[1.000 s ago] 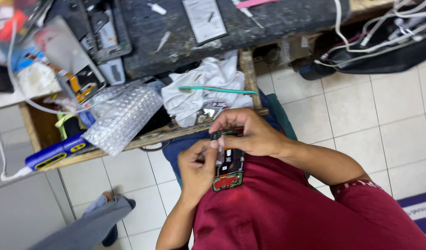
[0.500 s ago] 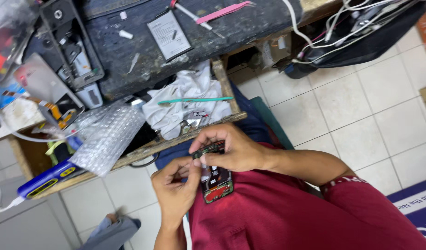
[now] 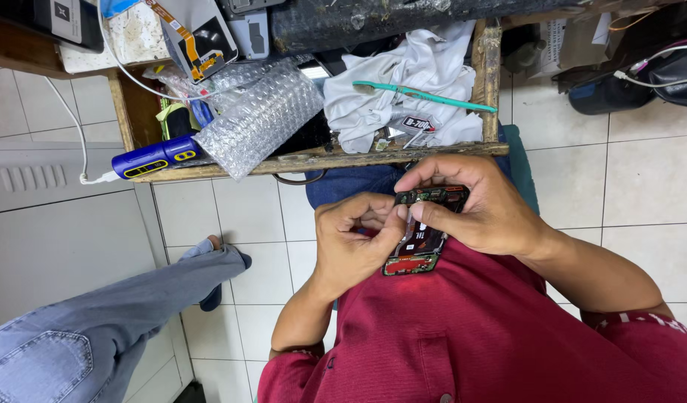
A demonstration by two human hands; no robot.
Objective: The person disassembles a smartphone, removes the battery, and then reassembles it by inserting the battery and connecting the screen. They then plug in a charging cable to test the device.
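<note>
Head view: opened phone gripped in right hand; left hand fingers pinched at its board, mid-repair; next move needs steady fine pull

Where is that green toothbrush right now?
In the head view, the green toothbrush lies upper centre-right on the crumpled white cloth in the wooden tray, right of the bubble wrap and above both hands.

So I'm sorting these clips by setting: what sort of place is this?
Most likely a small phone or electronics repair bench. Both hands, left hand and right hand, hold an opened phone with its circuit board bare. The wooden tray holds a teal toothbrush, bubble wrap and a blue tool.
</note>
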